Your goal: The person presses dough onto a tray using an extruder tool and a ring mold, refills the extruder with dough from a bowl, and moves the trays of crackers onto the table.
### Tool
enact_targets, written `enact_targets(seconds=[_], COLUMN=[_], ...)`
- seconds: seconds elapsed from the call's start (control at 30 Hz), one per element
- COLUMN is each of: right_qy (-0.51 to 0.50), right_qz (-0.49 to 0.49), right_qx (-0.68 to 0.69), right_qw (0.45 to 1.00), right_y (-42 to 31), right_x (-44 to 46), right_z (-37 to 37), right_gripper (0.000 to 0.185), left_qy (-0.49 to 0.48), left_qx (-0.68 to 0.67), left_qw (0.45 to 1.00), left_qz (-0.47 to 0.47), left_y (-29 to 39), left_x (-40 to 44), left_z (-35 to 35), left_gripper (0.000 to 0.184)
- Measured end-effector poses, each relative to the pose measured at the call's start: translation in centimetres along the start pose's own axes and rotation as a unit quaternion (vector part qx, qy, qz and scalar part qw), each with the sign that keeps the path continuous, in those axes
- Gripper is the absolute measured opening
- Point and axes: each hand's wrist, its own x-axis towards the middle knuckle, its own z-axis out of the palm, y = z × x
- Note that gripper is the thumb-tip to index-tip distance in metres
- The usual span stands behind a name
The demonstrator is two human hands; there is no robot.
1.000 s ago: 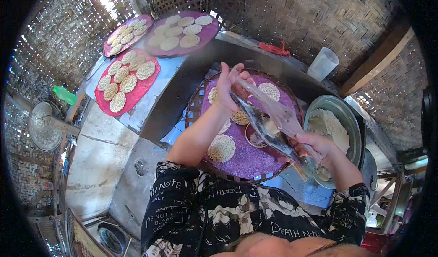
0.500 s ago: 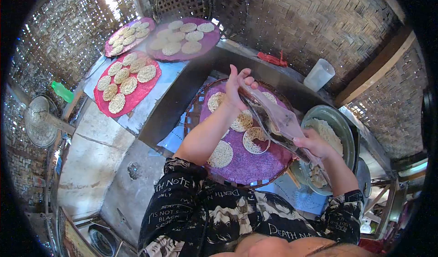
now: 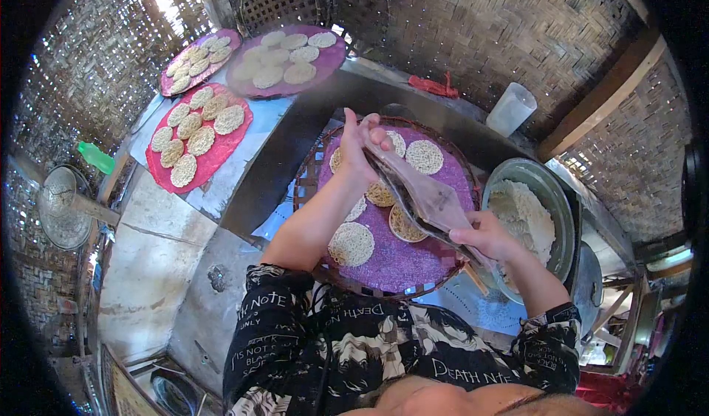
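Held slantwise between my hands is a long greyish-pink tool (image 3: 425, 187) that looks like a hand press, with a dark underside. My left hand (image 3: 363, 146) grips its upper end, fingers curled and thumb pointing up. The lower end is in my right hand (image 3: 484, 236), the thumb lying on top. Below its middle, a pale ring (image 3: 405, 225) filled with noodle-like strands lies on a purple cloth (image 3: 384, 268). Round lacy noodle discs (image 3: 351, 245) lie about it, some partly hidden by my left arm and the tool. The cloth lines a round woven tray (image 3: 314, 172).
On the right stands a green basin (image 3: 509, 172) of whitish dough (image 3: 535, 224). A white plastic container (image 3: 511, 109) and a red cloth (image 3: 434, 85) rest on the back ledge. Noodle discs cover a red cloth (image 3: 221, 146) and purple trays (image 3: 325, 65) at the left.
The tool and both hands have shifted left and slightly down in view. More strands now fill the ring, where purple cloth showed before. The view itself has moved a little.
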Motion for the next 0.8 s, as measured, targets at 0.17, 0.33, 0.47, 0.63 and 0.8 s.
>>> enact_targets(seconds=[0.17,0.33,0.47,0.63,0.8], right_qy=[0.003,-0.04,0.001,-0.042,0.204], right_qz=[0.03,0.014,-0.136,-0.213,-0.161], right_qx=[-0.043,0.093,0.155,0.112,-0.33], right_qw=[0.999,0.995,0.978,0.97,0.907], right_y=[0.8,1.2,-0.3,1.1,4.4], right_x=[-0.7,-1.9,-1.3,2.7,6.2], right_z=[-1.4,-1.8,-1.3,-0.3,0.0], right_gripper=[0.049,0.065,0.081,0.077,0.035], left_qy=[-0.019,-0.154,-0.291,-0.077,-0.099], left_qx=[-0.026,-0.039,0.327,0.748,0.655], left_qw=[0.999,0.984,0.898,0.65,0.712], left_qz=[-0.033,-0.08,-0.035,0.108,0.231], left_y=[-1.8,-1.1,-0.4,-2.9,0.6], left_x=[1.3,0.2,-2.4,-5.2,-7.5], left_z=[-1.7,-0.4,3.0,2.0,-1.1], left_gripper=[0.055,0.057,0.059,0.066,0.059])
